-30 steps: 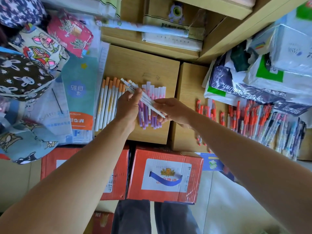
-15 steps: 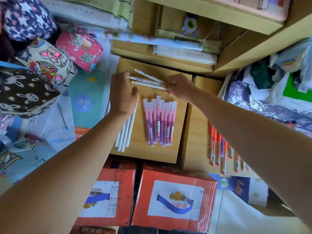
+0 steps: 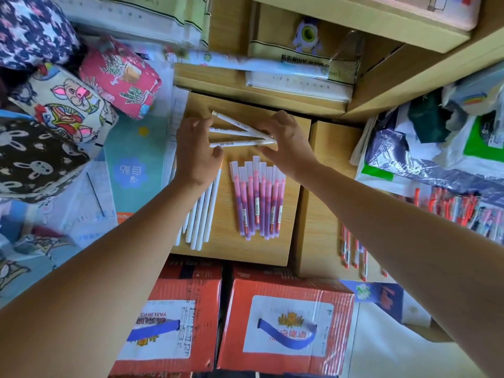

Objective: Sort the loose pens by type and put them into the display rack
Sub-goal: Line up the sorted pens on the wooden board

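Three white pens [image 3: 240,132] fan out above the far part of a wooden box top [image 3: 231,249]. My right hand [image 3: 289,144] pinches their right ends together. My left hand [image 3: 195,151] touches their left ends with curled fingers. Below my left hand lies a row of several white pens [image 3: 203,214], partly hidden by my wrist. To their right lies a neat group of several pink and purple pens [image 3: 257,197] with clear caps.
A second wooden box [image 3: 321,214] to the right carries red pens [image 3: 351,249]; more packed pens [image 3: 458,208] lie beyond. Red cartons [image 3: 283,323] stand below. Patterned pencil cases [image 3: 62,102] pile up at the left. Shelves [image 3: 300,85] with packets rise behind.
Both hands have carried the three white pens away from over the pink-purple group to the far part of the box top. The pens now fan out between the hands.
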### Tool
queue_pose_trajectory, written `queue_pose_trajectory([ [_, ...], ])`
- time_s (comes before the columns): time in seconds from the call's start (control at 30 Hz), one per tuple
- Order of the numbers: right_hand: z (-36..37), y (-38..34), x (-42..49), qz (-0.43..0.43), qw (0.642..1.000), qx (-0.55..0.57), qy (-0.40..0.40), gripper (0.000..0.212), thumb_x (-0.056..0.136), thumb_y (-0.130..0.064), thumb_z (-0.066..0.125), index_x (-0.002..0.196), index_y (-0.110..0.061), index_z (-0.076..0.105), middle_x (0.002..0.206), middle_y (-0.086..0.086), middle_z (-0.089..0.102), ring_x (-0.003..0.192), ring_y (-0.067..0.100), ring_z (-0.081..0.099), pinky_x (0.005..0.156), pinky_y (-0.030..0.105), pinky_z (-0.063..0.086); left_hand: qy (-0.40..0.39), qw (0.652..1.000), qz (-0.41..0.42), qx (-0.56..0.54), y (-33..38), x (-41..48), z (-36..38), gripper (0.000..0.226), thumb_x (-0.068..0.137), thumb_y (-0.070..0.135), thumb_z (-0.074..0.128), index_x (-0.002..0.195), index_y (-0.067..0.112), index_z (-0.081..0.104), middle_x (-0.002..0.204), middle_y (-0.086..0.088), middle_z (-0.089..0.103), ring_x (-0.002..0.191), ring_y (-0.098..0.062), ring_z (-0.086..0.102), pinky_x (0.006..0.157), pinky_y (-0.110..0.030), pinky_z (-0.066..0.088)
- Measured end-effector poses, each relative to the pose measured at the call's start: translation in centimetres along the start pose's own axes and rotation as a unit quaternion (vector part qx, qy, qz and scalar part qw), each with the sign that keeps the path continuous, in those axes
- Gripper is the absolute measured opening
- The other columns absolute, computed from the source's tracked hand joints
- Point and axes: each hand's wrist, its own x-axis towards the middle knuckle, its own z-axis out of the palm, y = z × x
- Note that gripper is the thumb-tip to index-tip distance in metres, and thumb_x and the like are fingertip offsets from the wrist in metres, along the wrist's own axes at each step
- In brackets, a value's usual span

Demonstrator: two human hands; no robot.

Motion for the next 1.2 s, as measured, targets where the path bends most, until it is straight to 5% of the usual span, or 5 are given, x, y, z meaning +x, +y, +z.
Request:
queue_pose_trajectory([
  [0.27, 0.0, 0.8, 0.1, -0.032, 0.999, 0.012, 0.033, 0.031, 0.087, -0.012, 0.065, 0.118, -0.015, 0.065, 0.105, 0.007, 0.058, 0.098, 0.021, 0.057, 0.089, 0.034, 0.048, 0.014, 0.998, 0.025, 0.063, -0.4, -0.2, 0.1, 0.055, 0.076, -0.003, 0.063, 0.129, 0.005, 0.053, 0.13, -0.022, 0.044, 0.12, -0.037, 0.041, 0.101, -0.033, 0.031],
  [0.53, 0.1, 1.2, 0.0, -0.037, 0.998, -0.001, 0.04, 0.04, 0.086, -0.019, 0.067, 0.125, -0.012, 0.06, 0.114, 0.011, 0.054, 0.109, 0.025, 0.051, 0.093, 0.037, 0.046, 0.049, 0.991, 0.047, 0.114, -0.4, 0.7, 0.3, 0.055, 0.077, -0.007, 0.06, 0.129, 0.011, 0.054, 0.126, -0.019, 0.045, 0.119, -0.033, 0.043, 0.099, -0.034, 0.037],
  [0.73, 0.3, 2.3, -0.3, -0.002, 0.997, 0.025, 0.078, 0.028, 0.083, -0.023, 0.071, 0.107, -0.011, 0.065, 0.105, 0.009, 0.055, 0.096, 0.021, 0.054, 0.075, 0.03, 0.048, 0.047, 0.987, 0.04, 0.148, -0.5, 1.1, 0.6, 0.045, 0.084, 0.006, 0.062, 0.128, 0.015, 0.056, 0.126, -0.016, 0.044, 0.121, -0.031, 0.039, 0.096, -0.033, 0.039],
  [0.87, 1.1, 1.7, 0.0, -0.028, 0.995, 0.052, 0.085, 0.017, 0.082, -0.01, 0.071, 0.099, -0.007, 0.069, 0.096, 0.01, 0.059, 0.083, 0.021, 0.06, 0.075, 0.039, 0.055, 0.056, 0.987, 0.028, 0.148, -0.1, 1.2, 0.5, 0.043, 0.087, 0.006, 0.06, 0.128, 0.012, 0.054, 0.128, -0.018, 0.044, 0.121, -0.033, 0.04, 0.1, -0.036, 0.036],
  [1.2, 1.1, 1.5, 0.1, -0.03, 0.995, 0.061, 0.079, 0.023, 0.082, -0.014, 0.071, 0.105, -0.01, 0.067, 0.1, 0.007, 0.057, 0.089, 0.015, 0.054, 0.081, 0.038, 0.053, 0.048, 0.988, 0.027, 0.143, -0.1, 1.4, 0.1, 0.044, 0.081, 0.002, 0.064, 0.123, 0.014, 0.057, 0.13, -0.016, 0.04, 0.122, -0.025, 0.041, 0.095, -0.03, 0.04],
])
